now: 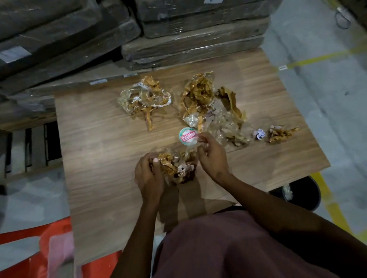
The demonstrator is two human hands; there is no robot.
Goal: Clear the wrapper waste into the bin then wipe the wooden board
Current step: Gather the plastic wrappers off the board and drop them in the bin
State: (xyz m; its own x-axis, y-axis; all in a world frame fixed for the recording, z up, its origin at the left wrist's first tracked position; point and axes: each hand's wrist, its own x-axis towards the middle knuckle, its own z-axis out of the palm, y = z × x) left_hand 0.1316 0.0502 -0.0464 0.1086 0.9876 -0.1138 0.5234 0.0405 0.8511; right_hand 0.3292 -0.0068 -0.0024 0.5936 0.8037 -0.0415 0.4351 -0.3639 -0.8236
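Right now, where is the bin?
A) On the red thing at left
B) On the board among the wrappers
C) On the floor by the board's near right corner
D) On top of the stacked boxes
C: the dark round bin stands on the floor, partly tucked under the near right corner of the board, below the right hand's side.

Your surface [100, 129] is mid-brown with streaky wood grain. On it, the crumpled wrappers [198, 94] are amber-brown mixed with clear film. The round label [188, 136] shows white with a green rim and a red band. The bin [306, 191] beside you is black, the floor [331, 91] grey with yellow lines.
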